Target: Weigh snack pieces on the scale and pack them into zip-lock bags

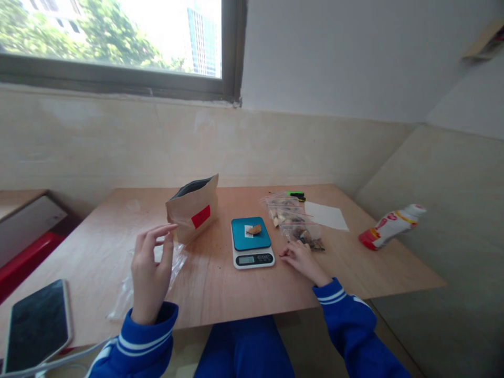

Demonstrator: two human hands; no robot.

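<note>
My left hand (pixel 151 268) is raised in front of the brown paper pouch (pixel 205 210), its fingers curved and apart, with nothing visible in them. The pouch stands with its top open and bears a red label. On the blue plate of the kitchen scale (pixel 254 244) lies a brown, dried-looking piece (pixel 255 230) over a small white label. Just right of the scale, my right hand (pixel 301 258) rests low on the table with thumb and fingertips pinched together. A tiny dark speck shows at the fingertips, too small to name. Behind that hand lies a clear zip bag (pixel 303 233) with dark pieces inside.
More zip bags (pixel 281 207) with pale pieces, green-and-black pens (pixel 296 195) and white paper (pixel 326 215) lie farther back. A red-and-white bottle (pixel 389 228) stands at the right. Crumpled clear plastic (pixel 124 294) lies under my left hand; a tablet (pixel 37 325) with a cable sits front left.
</note>
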